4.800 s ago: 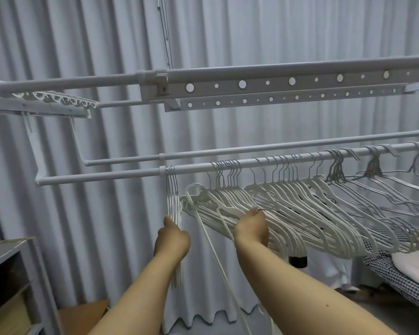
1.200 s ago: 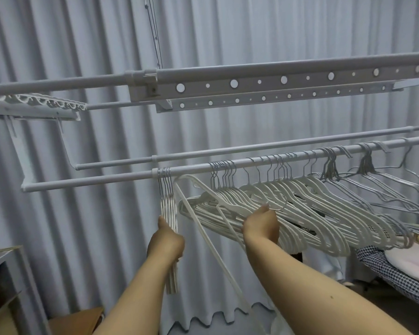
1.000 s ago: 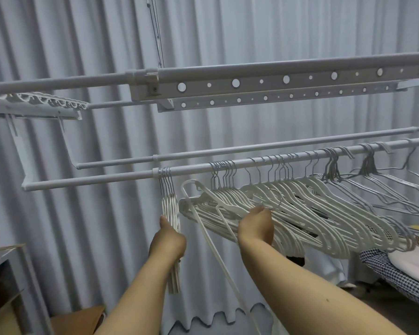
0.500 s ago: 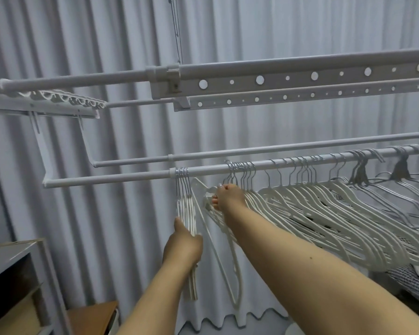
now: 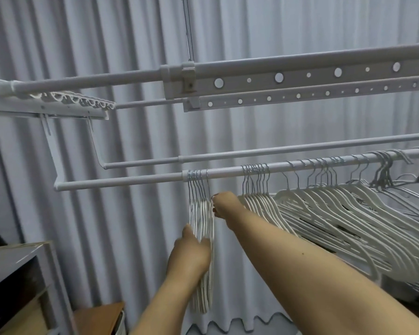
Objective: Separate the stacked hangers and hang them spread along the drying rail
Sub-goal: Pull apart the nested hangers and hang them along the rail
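Head view only. Left hand (image 5: 190,253) curled round the lower part of a small bunch of white hangers (image 5: 202,228), gripping them together, probably to keep the bunch from swinging while another one joins it. Bunch hanging straight down from the drying rail (image 5: 121,182), near its left end, just right of the joint in the tube, with thin grey wire hooks (image 5: 197,176) packed close. Right hand (image 5: 224,205) up at the neck of the bunch, fingertips (image 5: 214,208) pinching at the outermost hanger just below its hook; whether setting it on or letting go, cannot tell. Further right, after a bare gap on the rail, a dense row of more hangers (image 5: 329,213), leaning over one another toward the right end, so still stacked and not spread. Judged from this, task at an early stage: few moved to the left, many waiting.

Hanger bodies slim, with curved shoulders and a matt white coat that looks slightly grippy, so likely to cling to each other. Rail a smooth pale round tube; a second thinner tube (image 5: 252,153) parallel behind it. Above, a flat perforated bar (image 5: 300,77) with round holes. Behind all, a grey pleated curtain (image 5: 131,131) with a wavy hem. At lower left, the corner of a shelf (image 5: 15,257).
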A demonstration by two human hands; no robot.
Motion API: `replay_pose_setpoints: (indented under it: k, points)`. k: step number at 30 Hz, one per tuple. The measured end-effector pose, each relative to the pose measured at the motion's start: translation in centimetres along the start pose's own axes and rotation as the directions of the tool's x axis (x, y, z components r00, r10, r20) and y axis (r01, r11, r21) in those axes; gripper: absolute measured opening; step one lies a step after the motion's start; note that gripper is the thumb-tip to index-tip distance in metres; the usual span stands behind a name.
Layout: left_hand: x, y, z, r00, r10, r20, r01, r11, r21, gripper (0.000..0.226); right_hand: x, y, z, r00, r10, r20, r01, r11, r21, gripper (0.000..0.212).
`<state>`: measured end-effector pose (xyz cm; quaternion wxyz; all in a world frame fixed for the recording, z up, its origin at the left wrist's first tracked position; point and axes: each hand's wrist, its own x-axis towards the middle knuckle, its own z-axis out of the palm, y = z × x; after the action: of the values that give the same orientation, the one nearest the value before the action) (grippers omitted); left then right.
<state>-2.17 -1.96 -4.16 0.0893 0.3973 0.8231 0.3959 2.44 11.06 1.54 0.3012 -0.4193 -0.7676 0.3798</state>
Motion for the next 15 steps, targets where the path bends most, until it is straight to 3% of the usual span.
replay_pose_setpoints:
  k: [2, 4, 6, 9, 15]
  points:
    - [-0.3, 0.7, -0.4, 0.997, 0.001, -0.081, 0.002, 1.0, 0.03, 0.051, -0.5, 0.2, -0.2, 0.989, -0.029, -0.146, 0.048, 0.99, 0.134, 0.027]
    - [-0.7, 1.7, -0.8, 0.978, 0.078, -0.192, -0.074, 0.997, 0.026, 0.048, -1.8, 0.3, -0.9, 0.944, -0.027, -0.329, 0.073, 0.989, 0.131, 0.032]
    - [-1.0, 2.9, -0.8, 0.958, 0.173, -0.231, -0.19, 0.98, -0.056, 0.042, -2.6, 0.5, -1.8, 0.908, -0.013, -0.419, 0.068, 0.991, 0.118, 0.031]
    - [-1.0, 4.4, 0.4, 0.966, 0.22, -0.134, -0.243, 0.952, -0.185, 0.04, -3.6, 1.3, -2.7, 0.894, 0.002, -0.447, 0.036, 0.996, 0.077, 0.027]
    - [-0.6, 5.5, 3.0, 0.982, 0.131, 0.133, -0.099, 0.969, -0.225, 0.053, -4.9, 2.7, -3.6, 0.946, -0.005, -0.324, -0.016, 0.998, -0.059, 0.021]
